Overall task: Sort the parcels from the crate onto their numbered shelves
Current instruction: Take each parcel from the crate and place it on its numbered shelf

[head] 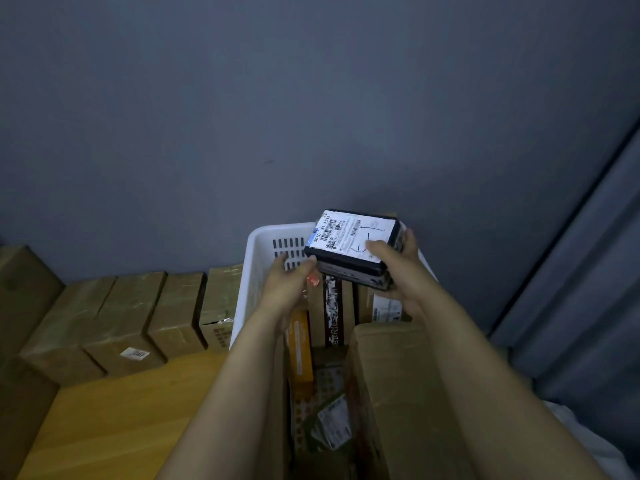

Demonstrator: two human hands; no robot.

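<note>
Above the crate (263, 234), parcel (348, 239) label-up, long axis crosswise, in grip of right hand (406, 270); left hand (290, 286) unclenched.

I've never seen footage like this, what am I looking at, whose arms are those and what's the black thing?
No machine here: one picture from a camera worn on a person's head, looking down at their own bare arms. The right hand grips a black parcel with a white label, thumb on top. The left hand is open, fingertips at the parcel's corner. Beneath is a white crate holding more parcels. Brown cartons stand in a row to the left.
</note>
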